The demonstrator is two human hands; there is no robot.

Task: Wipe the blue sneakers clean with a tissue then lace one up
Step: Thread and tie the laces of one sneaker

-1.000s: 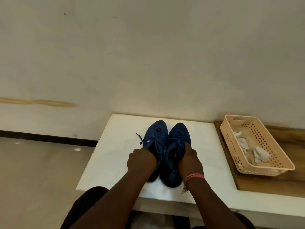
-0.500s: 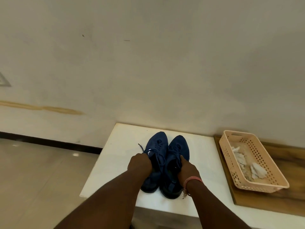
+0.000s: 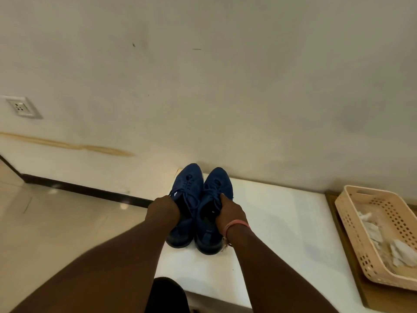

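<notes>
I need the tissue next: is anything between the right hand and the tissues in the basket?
Nothing visible. The right hand grips a sneaker; only bare white tabletop lies between it and the basket holding the tissues.

Blue sneakers: two, side by side at centre, toes to the far wall. One on the left (image 3: 188, 188), one on the right (image 3: 220, 184).

Hands: two. Left hand (image 3: 163, 211) grips the left sneaker; right hand (image 3: 230, 211) grips the right sneaker.

Wristband (image 3: 237, 224): one, pink, on the right wrist.

White surface (image 3: 282, 222): one.

Wooden board (image 3: 383, 299): one, far right, under the basket.

Perforated basket (image 3: 352, 231): one, peach-coloured.

Crumpled tissues (image 3: 401, 254) in the basket: at least three; exact number unclear.

Wall socket (image 3: 21, 107): one, far left.

Yellowish streak (image 3: 67, 145) on the wall: one, on the left.
</notes>
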